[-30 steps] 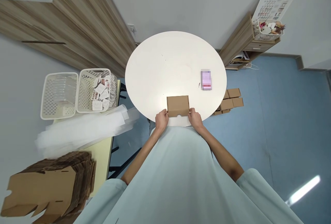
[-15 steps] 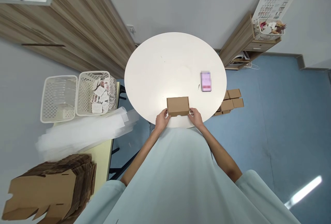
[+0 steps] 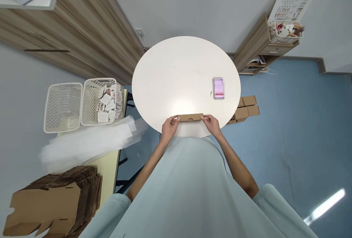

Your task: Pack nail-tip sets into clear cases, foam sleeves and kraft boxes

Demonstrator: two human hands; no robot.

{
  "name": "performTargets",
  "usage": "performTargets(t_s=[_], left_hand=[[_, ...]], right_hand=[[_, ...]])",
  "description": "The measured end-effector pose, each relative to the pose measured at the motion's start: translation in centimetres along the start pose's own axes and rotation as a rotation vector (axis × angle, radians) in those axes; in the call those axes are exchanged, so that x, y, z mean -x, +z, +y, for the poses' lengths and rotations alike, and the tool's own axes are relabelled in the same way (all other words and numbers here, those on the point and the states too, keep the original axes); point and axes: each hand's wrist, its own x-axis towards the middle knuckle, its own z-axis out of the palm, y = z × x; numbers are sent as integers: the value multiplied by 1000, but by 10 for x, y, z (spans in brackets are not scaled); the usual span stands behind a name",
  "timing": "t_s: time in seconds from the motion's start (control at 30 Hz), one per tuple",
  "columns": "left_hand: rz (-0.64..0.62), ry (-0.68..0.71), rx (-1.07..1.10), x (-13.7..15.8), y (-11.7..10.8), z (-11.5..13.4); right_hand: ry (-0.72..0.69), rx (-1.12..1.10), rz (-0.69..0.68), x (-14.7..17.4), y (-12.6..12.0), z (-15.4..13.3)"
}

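While the left hand (image 3: 168,128) and right hand (image 3: 212,125) each clamp an end of one box (image 3: 190,117), it is over the near side of one table (image 3: 181,69), which also bears one pink item (image 3: 218,88); two baskets (image 3: 120,100) stand to the left.

Between the bare left hand (image 3: 169,127) and bare right hand (image 3: 212,125) is a brown oblong cardboard box (image 3: 190,117), at the near side of a white oval table (image 3: 176,80). A lilac rectangular object (image 3: 218,88) lies on the table's right. Left of the table, a white perforated plastic basket (image 3: 89,102) stands behind white translucent sheeting (image 3: 90,142), flattened brown cardboard boxes (image 3: 45,205) in front.
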Motion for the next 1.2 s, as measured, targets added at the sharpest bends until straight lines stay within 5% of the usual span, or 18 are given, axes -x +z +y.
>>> performTargets(t_s=[0.37, 0.8, 1.2], left_hand=[[-74, 82, 126, -12, 6, -17], [-18, 140, 81, -17, 15, -20], [-27, 202, 70, -2, 14, -24]], right_hand=[[-125, -82, -88, -10, -1, 16], [-110, -53, 130, -5, 38, 26], [-47, -27, 177, 20, 38, 19]])
